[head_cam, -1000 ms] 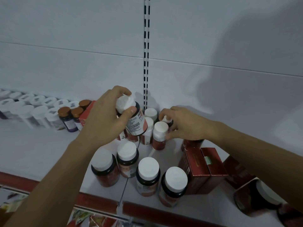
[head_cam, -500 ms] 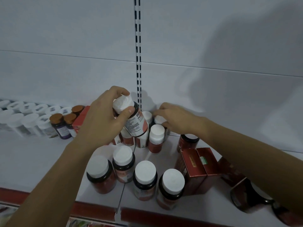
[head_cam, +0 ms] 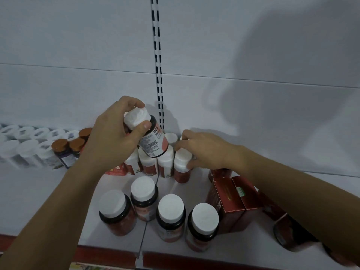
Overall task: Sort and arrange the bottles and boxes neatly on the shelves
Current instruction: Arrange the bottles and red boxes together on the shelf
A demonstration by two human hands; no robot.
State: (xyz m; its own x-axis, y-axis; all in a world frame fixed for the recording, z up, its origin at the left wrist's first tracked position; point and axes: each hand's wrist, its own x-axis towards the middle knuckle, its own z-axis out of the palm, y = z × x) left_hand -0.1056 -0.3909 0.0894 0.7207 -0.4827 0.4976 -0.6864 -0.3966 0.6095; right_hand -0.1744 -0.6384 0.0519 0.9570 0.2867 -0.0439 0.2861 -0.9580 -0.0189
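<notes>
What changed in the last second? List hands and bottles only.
The right hand, reaching among the rear bottles half a second ago, has drawn forward and now grips the small white-capped bottle. The left hand still holds its dark bottle tilted in the air. The four large bottles and red boxes stayed put.
</notes>
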